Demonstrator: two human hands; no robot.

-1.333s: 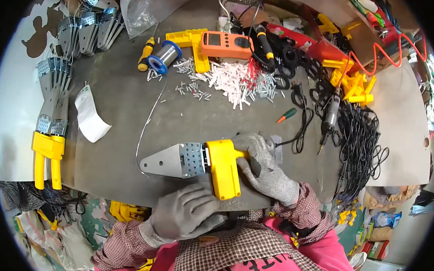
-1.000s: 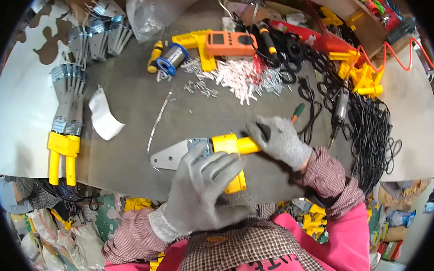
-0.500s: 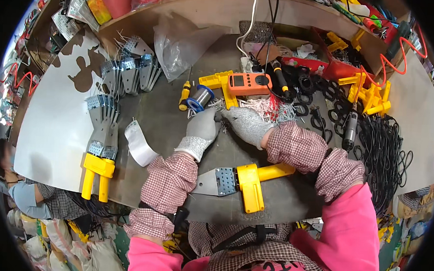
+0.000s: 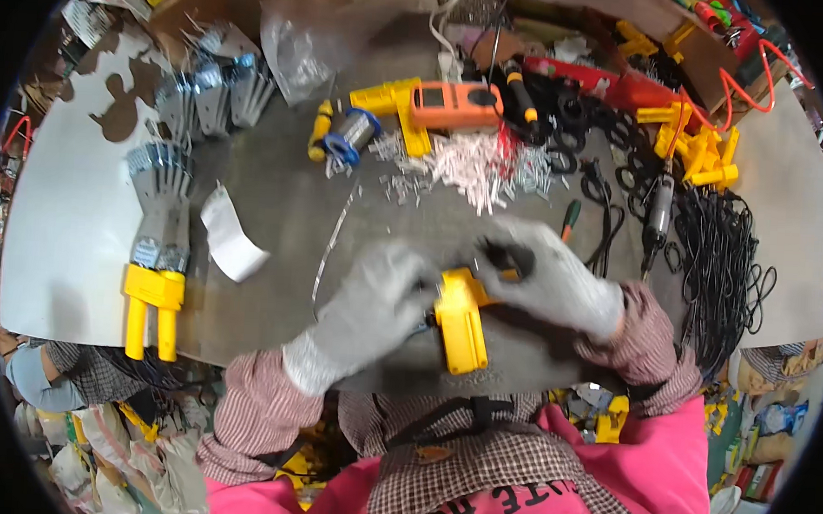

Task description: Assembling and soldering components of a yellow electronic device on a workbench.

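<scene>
A yellow plastic tool body (image 4: 463, 330) lies on the dark worktop close in front of me, its metal blade mostly hidden under my left hand. My left hand (image 4: 377, 297), in a grey glove, is beside the body's left edge; motion smears its fingers. My right hand (image 4: 550, 274), gloved too with blackened fingertips, is curled just above the body's right arm. Its fingers are closed, and what they hold, if anything, is too blurred to make out. Beyond both hands lies a heap of small pale plugs and screws (image 4: 467, 167).
An orange multimeter (image 4: 457, 106), a solder spool (image 4: 353, 135) and a yellow-handled screwdriver (image 4: 321, 129) stand behind the heap. Black cables (image 4: 718, 273) and an electric screwdriver (image 4: 658, 214) lie right. Left are a white paper slip (image 4: 231, 238) and a yellow-handled bladed assembly (image 4: 155, 285).
Both hands have come back from the screw heap to the yellow tool body. The heap and a green-handled tool, hidden before, now show. The whole view has shifted a little.
</scene>
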